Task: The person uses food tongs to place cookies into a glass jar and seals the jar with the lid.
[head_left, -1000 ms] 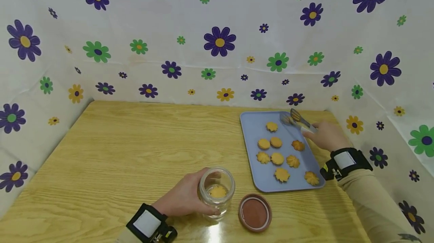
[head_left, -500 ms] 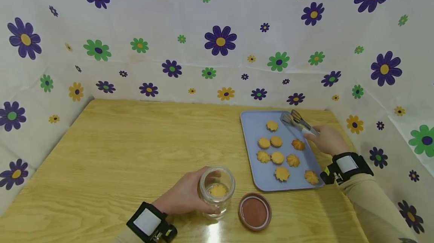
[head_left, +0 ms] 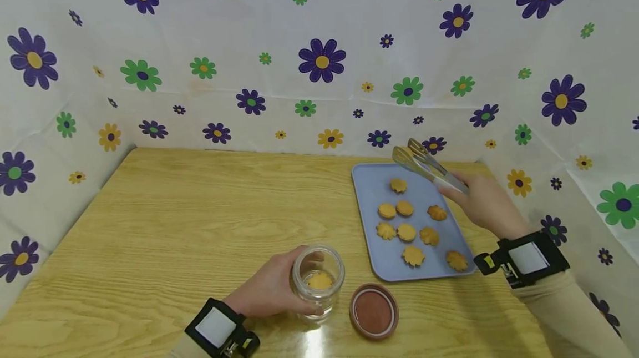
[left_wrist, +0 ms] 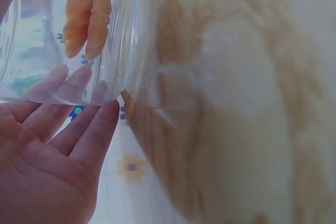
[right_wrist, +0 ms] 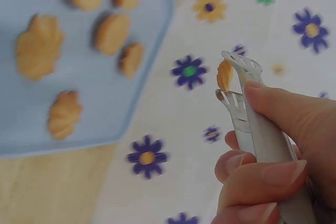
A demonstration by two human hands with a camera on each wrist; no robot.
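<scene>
My left hand (head_left: 272, 288) grips a clear glass jar (head_left: 326, 303) around its side, near the front of the table. Two cookies (left_wrist: 79, 19) lie stacked at the bottom of the jar in the left wrist view. My right hand (head_left: 486, 202) holds metal tongs (head_left: 439, 176), thumb on one arm and fingers curled round the other. Between the tong tips a single cookie (right_wrist: 224, 75) is pinched, raised over the far edge of the blue tray (head_left: 366, 180). Several more cookies (head_left: 406, 232) are spread on that tray.
A brown lid (head_left: 374, 312) lies on the wooden table (head_left: 209, 208), just right of the jar and in front of the tray. A white flowered cloth (head_left: 239, 30) surrounds the table at the back and sides.
My right hand has lifted the tongs off the tray's far right corner and moved them up and leftward, with a cookie in their tips. The left hand and jar have stayed put.
</scene>
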